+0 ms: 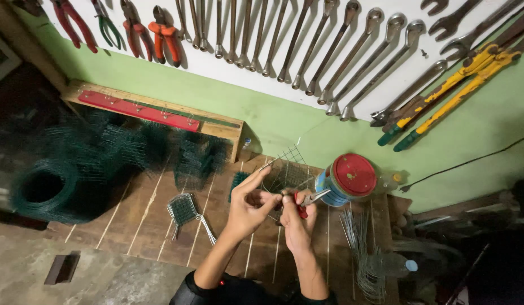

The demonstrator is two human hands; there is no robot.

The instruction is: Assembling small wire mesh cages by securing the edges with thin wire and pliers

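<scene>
a workshop: wrenches (307, 51) and pliers (165, 34) hang on the wall above a wooden workbench (149, 220).

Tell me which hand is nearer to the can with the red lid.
The right hand is nearer: the can with the red lid stands just beyond it. The left hand is farther, on the other side.

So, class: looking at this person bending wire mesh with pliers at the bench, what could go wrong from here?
1. The left hand pinches the wire mesh piece close to the pliers in the right hand, so a slip could jab fingers.
2. The red-lidded can stands close by and might get knocked.
</scene>
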